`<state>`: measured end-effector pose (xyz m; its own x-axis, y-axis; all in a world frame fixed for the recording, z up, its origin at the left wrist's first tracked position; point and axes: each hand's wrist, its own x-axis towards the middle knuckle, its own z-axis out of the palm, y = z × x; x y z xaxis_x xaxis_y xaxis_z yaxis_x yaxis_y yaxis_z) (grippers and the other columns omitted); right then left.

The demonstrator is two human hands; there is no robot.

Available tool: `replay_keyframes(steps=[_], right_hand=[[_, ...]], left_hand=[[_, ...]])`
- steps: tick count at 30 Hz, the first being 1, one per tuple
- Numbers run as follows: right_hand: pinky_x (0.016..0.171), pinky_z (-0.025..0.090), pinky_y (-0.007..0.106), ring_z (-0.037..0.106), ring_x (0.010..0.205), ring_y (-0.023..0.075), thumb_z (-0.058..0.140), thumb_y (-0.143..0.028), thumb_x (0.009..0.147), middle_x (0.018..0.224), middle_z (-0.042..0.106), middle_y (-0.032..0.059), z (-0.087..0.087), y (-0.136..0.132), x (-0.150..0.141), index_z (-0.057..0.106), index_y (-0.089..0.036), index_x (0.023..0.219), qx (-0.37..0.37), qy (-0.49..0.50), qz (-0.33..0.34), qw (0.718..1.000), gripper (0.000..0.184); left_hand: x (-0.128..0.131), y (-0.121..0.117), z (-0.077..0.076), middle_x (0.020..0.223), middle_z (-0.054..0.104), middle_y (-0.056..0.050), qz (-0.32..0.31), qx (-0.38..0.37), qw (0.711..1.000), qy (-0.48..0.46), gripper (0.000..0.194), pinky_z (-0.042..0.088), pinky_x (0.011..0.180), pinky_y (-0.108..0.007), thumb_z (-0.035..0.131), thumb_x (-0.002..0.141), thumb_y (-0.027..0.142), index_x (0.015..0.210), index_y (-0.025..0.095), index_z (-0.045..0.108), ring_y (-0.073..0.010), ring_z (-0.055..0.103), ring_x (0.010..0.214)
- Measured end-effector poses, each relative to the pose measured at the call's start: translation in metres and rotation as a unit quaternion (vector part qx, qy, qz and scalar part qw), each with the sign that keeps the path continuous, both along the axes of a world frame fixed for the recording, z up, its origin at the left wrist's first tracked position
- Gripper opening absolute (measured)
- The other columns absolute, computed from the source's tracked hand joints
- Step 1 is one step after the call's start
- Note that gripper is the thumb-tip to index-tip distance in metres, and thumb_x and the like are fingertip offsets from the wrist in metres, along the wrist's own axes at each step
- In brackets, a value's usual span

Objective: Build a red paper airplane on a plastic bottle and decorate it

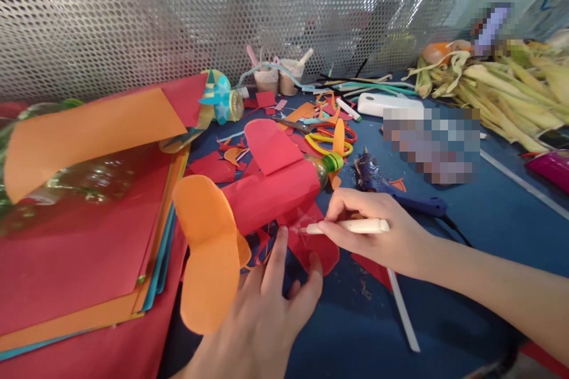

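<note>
A plastic bottle wrapped in red paper point(271, 189) lies on the blue table, with an orange paper tail point(208, 260) and a green cap point(332, 162). My right hand point(377, 231) grips a white pen point(351, 226) whose tip touches the red paper wing point(311, 243), where a faint star outline shows. My left hand point(267, 308) lies with fingers spread, pressing the wing's near edge flat beside the tail.
Stacked red, orange and blue paper sheets point(89, 260) lie at left under another bottle point(84, 180). A blue glue gun point(391, 189), scissors point(329, 139), paper scraps, two cups point(278, 77) and corn husks point(502, 89) crowd the far table. A mesh wall point(178, 12) stands behind.
</note>
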<state>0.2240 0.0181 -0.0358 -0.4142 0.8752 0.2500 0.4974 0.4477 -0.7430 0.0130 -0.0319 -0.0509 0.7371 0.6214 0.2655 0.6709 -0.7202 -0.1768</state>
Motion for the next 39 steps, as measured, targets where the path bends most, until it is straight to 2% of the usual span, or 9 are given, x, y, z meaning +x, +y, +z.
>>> replay_keyframes(steps=[23, 27, 32, 39], right_hand=[[0.044, 0.032, 0.017, 0.042, 0.046, 0.0052, 0.06, -0.027, 0.087, 0.057, 0.052, -0.008, 0.0006, -0.0008, 0.0002, 0.048, -0.02, 0.07, -0.017, -0.002, -0.008, 1.0, 0.022], [0.042, 0.03, 0.017, 0.041, 0.045, 0.0049, 0.059, -0.027, 0.088, 0.056, 0.05, -0.008, 0.0003, -0.0015, 0.0012, 0.048, -0.02, 0.071, -0.035, 0.036, -0.004, 0.999, 0.021], [0.044, 0.035, 0.019, 0.045, 0.046, 0.0069, 0.052, -0.027, 0.091, 0.057, 0.05, -0.0068, 0.0025, -0.0051, 0.0025, 0.048, -0.02, 0.075, -0.05, 0.093, -0.032, 0.994, 0.017], [0.04, 0.027, 0.018, 0.037, 0.042, 0.005, 0.056, -0.025, 0.088, 0.052, 0.044, -0.0086, 0.0031, -0.006, 0.0009, 0.043, -0.02, 0.067, -0.043, 0.049, -0.009, 0.998, 0.025]], left_hand=[[-0.002, -0.0015, -0.0034, 0.116, 0.06, -0.029, 0.007, -0.005, 1.0, 0.027, 0.051, 0.057, 0.05, -0.037, 0.036, 0.076, 0.0, 0.116, 0.025, 0.054, -0.0219, 0.068, 0.056], [-0.0027, -0.0015, -0.0026, 0.119, 0.058, -0.03, 0.005, -0.01, 0.999, 0.03, 0.051, 0.057, 0.051, -0.038, 0.035, 0.078, 0.001, 0.12, 0.025, 0.051, -0.0222, 0.068, 0.058], [-0.0026, -0.0011, -0.0013, 0.119, 0.058, -0.03, 0.011, -0.011, 1.0, 0.025, 0.051, 0.057, 0.051, -0.038, 0.034, 0.08, 0.001, 0.123, 0.025, 0.048, -0.0213, 0.068, 0.058], [-0.0023, -0.0008, 0.0005, 0.116, 0.06, -0.028, 0.006, -0.014, 1.0, 0.025, 0.051, 0.057, 0.05, -0.039, 0.032, 0.08, 0.001, 0.123, 0.024, 0.05, -0.021, 0.067, 0.056]])
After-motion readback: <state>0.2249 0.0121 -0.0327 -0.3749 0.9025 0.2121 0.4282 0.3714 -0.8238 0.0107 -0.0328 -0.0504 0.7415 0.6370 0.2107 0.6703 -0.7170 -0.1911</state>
